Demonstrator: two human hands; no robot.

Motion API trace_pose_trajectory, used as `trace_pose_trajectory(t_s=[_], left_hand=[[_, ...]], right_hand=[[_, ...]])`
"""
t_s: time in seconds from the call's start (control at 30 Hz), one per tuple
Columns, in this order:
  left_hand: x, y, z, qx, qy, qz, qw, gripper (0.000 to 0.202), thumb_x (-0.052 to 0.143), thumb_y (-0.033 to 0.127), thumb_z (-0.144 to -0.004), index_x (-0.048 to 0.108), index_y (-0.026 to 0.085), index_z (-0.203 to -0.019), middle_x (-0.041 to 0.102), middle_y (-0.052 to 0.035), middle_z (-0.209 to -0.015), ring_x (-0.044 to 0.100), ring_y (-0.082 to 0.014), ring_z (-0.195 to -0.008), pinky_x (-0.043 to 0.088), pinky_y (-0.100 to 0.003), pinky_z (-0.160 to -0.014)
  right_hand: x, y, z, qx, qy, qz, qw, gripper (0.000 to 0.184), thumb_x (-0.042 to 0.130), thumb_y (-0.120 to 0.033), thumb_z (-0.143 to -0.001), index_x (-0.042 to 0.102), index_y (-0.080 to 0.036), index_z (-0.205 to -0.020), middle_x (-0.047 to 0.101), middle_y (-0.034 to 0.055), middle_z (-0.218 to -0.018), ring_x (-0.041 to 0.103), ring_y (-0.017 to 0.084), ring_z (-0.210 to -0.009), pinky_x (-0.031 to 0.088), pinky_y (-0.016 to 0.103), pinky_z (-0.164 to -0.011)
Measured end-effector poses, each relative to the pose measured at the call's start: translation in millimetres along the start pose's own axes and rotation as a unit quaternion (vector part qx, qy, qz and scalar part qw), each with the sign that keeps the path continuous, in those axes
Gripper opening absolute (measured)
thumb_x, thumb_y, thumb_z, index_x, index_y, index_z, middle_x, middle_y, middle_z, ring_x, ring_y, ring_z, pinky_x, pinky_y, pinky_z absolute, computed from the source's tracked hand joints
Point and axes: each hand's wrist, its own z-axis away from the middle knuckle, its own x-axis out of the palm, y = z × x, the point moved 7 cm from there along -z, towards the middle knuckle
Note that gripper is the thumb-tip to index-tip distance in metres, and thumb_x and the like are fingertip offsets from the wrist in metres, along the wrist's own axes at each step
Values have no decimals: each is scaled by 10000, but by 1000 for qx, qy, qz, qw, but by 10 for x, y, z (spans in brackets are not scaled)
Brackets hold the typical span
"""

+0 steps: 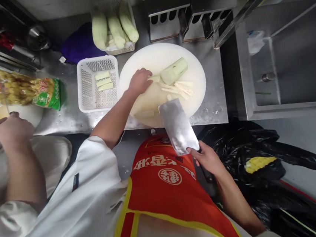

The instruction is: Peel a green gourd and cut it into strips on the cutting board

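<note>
Stainless-steel desk (215,107), kitchen, seen from above: it is carrying a round white cutting bd. (198,92) at ctr., w/ a metal sink (296,79) standing to the R. On the bd., a thick pale-green veg. chunk (174,71), peeled, is lying on its side toward the far R; several thin pale strips (183,90) are lying loosely heaped just on its near side.

L hand (141,81) is resting low over the L part of the bd., fingers partly curled, fingertips meeting a small pale piece (155,79) beside the chunk; whether they are gripping it or only touching it, cannot tell. R hand (208,158) is closing firmly round the cleaver (178,126) at its handle end, thumb pressing on the blade; the broad blade is slanting across the near edge of the bd., its far end near the strips, apart from the chunk.

L of the bd., a white basket (101,107) is holding three flat pale slices (104,85). Behind, a second basket (122,50) is holding long peeled veg. (114,29), approx. three on top. Far L, a co-worker's hand (13,128) is curling next to a green-and-yellow plastic pkg. (18,87). Near R, black plastic bags (233,144) are lying bunched below the sink.
</note>
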Motion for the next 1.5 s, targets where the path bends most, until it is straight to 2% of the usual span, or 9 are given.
trace_pose_trajectory(t_s=[0.1,0.27,0.4,0.47,0.63,0.77,0.9,1.1,1.5], left_hand=[[21,-269,-110,-24,-29,-14,999,252,655,211,-812,713,153,-1050,673,-139,-1134,578,-316,-1092,422,-494,-1042],[-35,-473,-51,-80,-120,43,989,174,646,317,-840,730,166,-816,677,-50,-765,615,-231,-809,484,-372,-831],[-214,-563,24,-106,-15,34,994,173,621,312,-851,724,182,-804,712,-73,-821,609,-232,-837,479,-356,-839],[-186,-542,60,-102,13,25,994,197,646,353,-844,730,176,-872,721,-94,-914,604,-240,-867,484,-377,-871],[5,-420,128,-81,-7,-34,996,170,687,268,-782,738,187,-921,698,-93,-987,609,-264,-901,490,-419,-887],[43,-283,267,15,-83,-58,995,215,647,241,-786,770,216,-960,726,-72,-1011,631,-265,-945,492,-382,-876],[-7,-170,557,84,-151,-71,982,221,615,247,-816,780,246,-962,745,-55,-1010,653,-264,-993,486,-364,-887],[-120,-92,820,69,-131,-31,989,203,587,275,-895,766,224,-976,746,-86,-1027,668,-262,-984,500,-386,-900],[-121,-87,834,68,-103,-3,992,200,591,288,-926,778,218,-947,734,-86,-997,664,-256,-970,529,-415,-907]], right_hand=[[-28,151,119,21,10,-32,999,385,623,-610,-865,491,-251,-820,560,-59,-488,546,178,-446,409,295,-492],[-34,168,99,25,21,-37,999,387,627,-615,-848,488,-255,-812,554,-61,-480,546,178,-439,405,293,-490],[-84,182,51,2,27,9,1000,389,609,-619,-855,465,-265,-784,546,-60,-483,549,178,-428,385,287,-472],[-117,194,41,-1,20,28,999,391,594,-624,-859,449,-270,-779,536,-62,-476,541,176,-418,382,287,-464],[-227,136,-9,3,26,50,998,399,592,-622,-855,418,-277,-758,538,-59,-484,547,177,-424,395,292,-476],[-227,27,-141,-12,56,56,997,378,603,-602,-856,442,-270,-771,577,-42,-515,564,182,-460,414,299,-512],[-18,-55,-325,-11,33,6,999,358,612,-591,-858,476,-263,-814,590,-45,-516,590,196,-473,430,300,-513],[257,-221,-493,-5,-6,-108,994,350,652,-566,-840,470,-268,-822,595,-50,-542,582,196,-447,451,315,-490],[276,-372,-617,-20,-6,-66,998,292,601,-518,-869,484,-262,-791,597,-32,-512,606,213,-469,444,325,-537]])
